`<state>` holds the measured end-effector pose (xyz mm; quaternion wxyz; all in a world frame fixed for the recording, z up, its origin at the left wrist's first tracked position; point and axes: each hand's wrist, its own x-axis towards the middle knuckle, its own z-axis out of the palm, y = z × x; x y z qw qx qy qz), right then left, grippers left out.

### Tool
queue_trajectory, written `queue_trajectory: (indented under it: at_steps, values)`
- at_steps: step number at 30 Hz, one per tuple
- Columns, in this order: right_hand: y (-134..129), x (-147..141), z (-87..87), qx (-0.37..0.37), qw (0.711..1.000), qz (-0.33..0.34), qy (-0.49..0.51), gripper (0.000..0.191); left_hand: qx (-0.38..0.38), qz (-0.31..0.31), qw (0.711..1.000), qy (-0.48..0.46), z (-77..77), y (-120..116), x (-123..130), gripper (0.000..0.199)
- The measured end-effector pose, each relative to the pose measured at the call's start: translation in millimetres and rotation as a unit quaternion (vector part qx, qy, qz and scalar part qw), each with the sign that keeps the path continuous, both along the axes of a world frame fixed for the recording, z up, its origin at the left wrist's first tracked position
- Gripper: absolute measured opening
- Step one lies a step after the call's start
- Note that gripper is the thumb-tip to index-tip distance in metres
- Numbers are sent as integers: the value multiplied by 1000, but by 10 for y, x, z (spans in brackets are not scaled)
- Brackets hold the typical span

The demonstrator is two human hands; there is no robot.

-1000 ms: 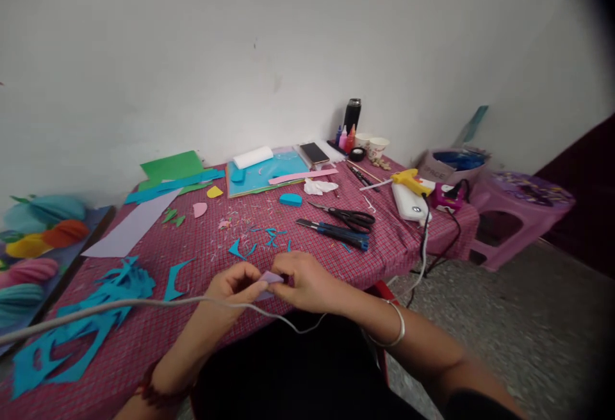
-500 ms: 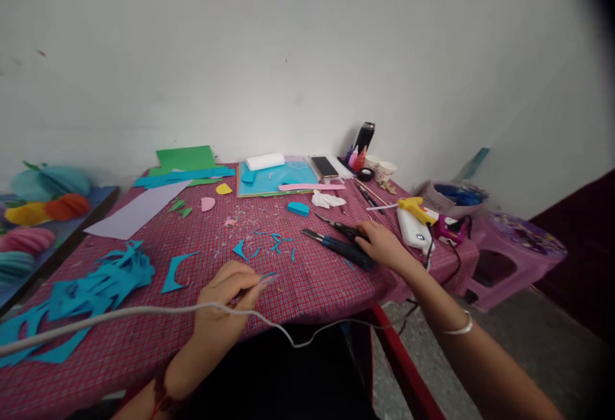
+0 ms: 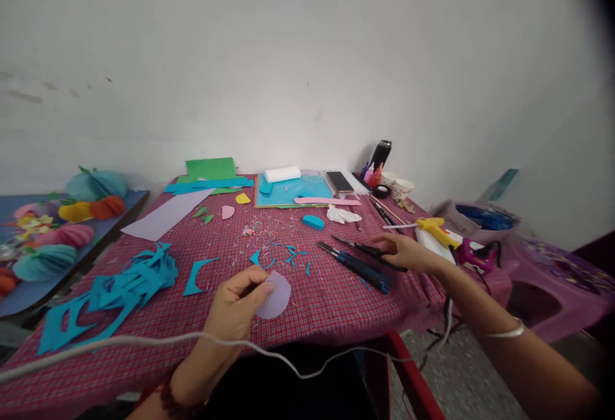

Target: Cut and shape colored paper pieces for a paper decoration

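Observation:
A rounded lilac paper piece [image 3: 275, 297] is pinched between the thumb and fingers of my left hand [image 3: 240, 301], above the table's front edge. My right hand [image 3: 403, 252] rests on the handles of black scissors [image 3: 369, 249], its fingers curled at them; the blades point left. Just in front of the scissors lies a dark blue utility knife [image 3: 358, 267]. Small blue scraps [image 3: 294, 255] are scattered between the hands. A stack of blue half-round pieces [image 3: 313, 221] sits behind the knife.
Blue paper offcuts [image 3: 125, 285] heap at the left. A white cable [image 3: 168, 339] crosses low in front. The yellow glue gun [image 3: 437, 231] lies at the right, near a phone [image 3: 339, 181], cups [image 3: 402, 188] and a black bottle [image 3: 381, 153]. Paper ornaments [image 3: 72, 236] stand far left.
The view has shifted left. My left hand has turned the lilac paper from edge-on to face-on. My right hand stays at the scissors, which now show more of their handles.

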<state>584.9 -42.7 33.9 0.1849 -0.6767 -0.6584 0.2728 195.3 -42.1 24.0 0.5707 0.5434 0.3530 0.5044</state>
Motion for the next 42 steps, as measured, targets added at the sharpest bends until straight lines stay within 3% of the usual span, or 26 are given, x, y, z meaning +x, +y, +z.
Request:
queue_trajectory:
  at_steps: [4, 7, 11, 14, 19, 24, 27, 32, 42]
  values:
    - [-281, -228, 102, 0, 980, -9, 197, 53, 46, -4, 999, -2, 34, -1, -9, 13]
    - [-546, -580, 144, 42, 966, 39, 254, 72, 212, 10, 976, 42, 78, 6, -61, 8]
    - [-839, -983, 196, 82, 967, 161, 179, 101, 467, 13, 879, 95, 169, -12, -145, 18]
    - [-927, -1139, 207, 120, 967, 186, 128, 99, 515, 10, 847, 129, 236, -44, -164, 20]
    - [-888, -1242, 165, 185, 951, 213, 130, 78, 451, -15, 887, 101, 265, -72, -121, 11]
    - [-851, -1326, 150, 201, 947, 222, 114, 75, 263, -48, 963, 41, 170, -113, -68, 12]
    - [-842, -1396, 159, 200, 946, 224, 123, 73, 142, -46, 989, 6, 148, -163, -30, 14]
    - [-833, -1498, 147, 183, 952, 205, 133, 70, 15, -51, 997, -49, 183, -215, 44, 13]
    - [-839, -1576, 5, 152, 958, 174, 167, 75, -69, -27, 994, -81, 111, -203, 162, 9]
